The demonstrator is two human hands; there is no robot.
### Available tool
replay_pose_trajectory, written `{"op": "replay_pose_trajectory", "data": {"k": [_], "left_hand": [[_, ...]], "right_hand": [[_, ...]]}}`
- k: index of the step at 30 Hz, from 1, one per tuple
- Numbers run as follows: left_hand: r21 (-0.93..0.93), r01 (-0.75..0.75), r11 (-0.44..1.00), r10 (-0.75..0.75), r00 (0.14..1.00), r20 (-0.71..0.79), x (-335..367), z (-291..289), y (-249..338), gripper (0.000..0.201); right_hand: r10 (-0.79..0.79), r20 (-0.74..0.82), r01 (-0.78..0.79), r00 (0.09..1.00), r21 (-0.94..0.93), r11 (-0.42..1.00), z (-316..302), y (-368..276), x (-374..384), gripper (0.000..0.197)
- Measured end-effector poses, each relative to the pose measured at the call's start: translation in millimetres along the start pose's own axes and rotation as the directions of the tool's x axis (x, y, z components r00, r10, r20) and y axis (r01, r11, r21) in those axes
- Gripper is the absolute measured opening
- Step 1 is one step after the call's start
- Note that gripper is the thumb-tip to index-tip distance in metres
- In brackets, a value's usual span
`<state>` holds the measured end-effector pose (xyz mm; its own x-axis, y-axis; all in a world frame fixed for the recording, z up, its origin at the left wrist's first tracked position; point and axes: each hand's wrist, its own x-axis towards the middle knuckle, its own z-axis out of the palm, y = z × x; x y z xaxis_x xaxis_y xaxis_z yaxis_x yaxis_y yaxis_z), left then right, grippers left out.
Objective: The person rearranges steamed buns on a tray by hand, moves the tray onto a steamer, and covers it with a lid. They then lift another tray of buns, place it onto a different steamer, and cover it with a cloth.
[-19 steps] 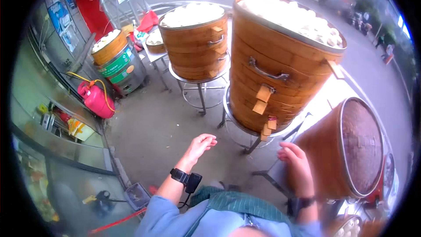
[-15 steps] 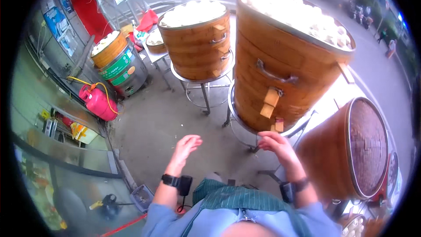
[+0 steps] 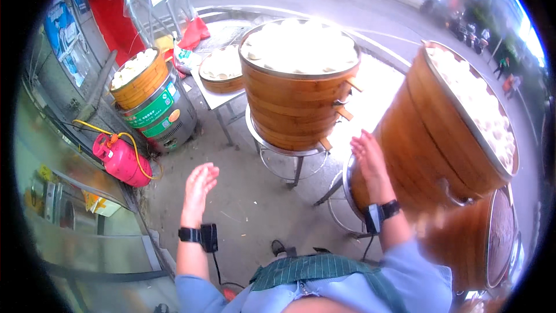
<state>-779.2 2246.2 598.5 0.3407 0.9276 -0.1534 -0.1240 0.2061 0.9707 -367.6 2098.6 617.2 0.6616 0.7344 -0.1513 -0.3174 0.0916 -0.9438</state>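
My left hand (image 3: 201,184) is raised over the pavement, palm inward, with its fingers stretched out and nothing in it. My right hand (image 3: 370,159) is up as well, empty, fingers extended, between two tall stacks of bamboo steamers. Just to its left is the middle steamer stack (image 3: 295,98), topped with white buns (image 3: 298,46) and standing on a round metal stand (image 3: 289,152). To its right rises the larger steamer stack (image 3: 420,133), also full of pale buns (image 3: 475,104) on top. Whether the right hand touches either stack I cannot tell.
At left stand a pink gas cylinder (image 3: 124,165) with a yellow hose and a metal burner drum (image 3: 159,110) carrying a steamer (image 3: 139,72). A small table (image 3: 217,97) holds a shallow steamer (image 3: 223,86). Another steamer stack (image 3: 457,249) is at lower right.
My view has swung right and forward, so the middle stack looks nearer and the big stack sits further right. Both hands have risen, still empty.
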Motion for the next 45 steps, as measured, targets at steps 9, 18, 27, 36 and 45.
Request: {"op": "replay_pose_trajectory", "data": {"k": [9,18,27,36,45], "left_hand": [[-0.029,-0.122,0.992,0.125,0.972,0.2,231,-12,88,0.033],[-0.028,0.062,0.998,-0.047,0.929,0.366,500,56,108,0.039],[-0.119,0.358,0.926,-0.161,0.66,0.734,691,152,105,0.038],[-0.238,0.707,0.666,-0.201,0.477,0.855,724,174,95,0.043],[-0.485,0.621,0.616,-0.069,0.656,0.752,810,26,160,0.032]], "right_hand": [[-0.161,-0.438,0.291,0.884,0.249,0.924,55,1,179,0.059],[-0.274,-0.561,0.522,0.781,0.344,0.781,126,-11,216,0.034],[-0.455,-0.638,0.397,0.621,-0.245,0.885,223,-49,207,0.039],[-0.51,-0.653,0.32,0.561,-0.396,0.86,297,-51,214,0.039],[-0.48,-0.587,0.204,0.652,-0.474,0.857,422,-44,257,0.04]]}}
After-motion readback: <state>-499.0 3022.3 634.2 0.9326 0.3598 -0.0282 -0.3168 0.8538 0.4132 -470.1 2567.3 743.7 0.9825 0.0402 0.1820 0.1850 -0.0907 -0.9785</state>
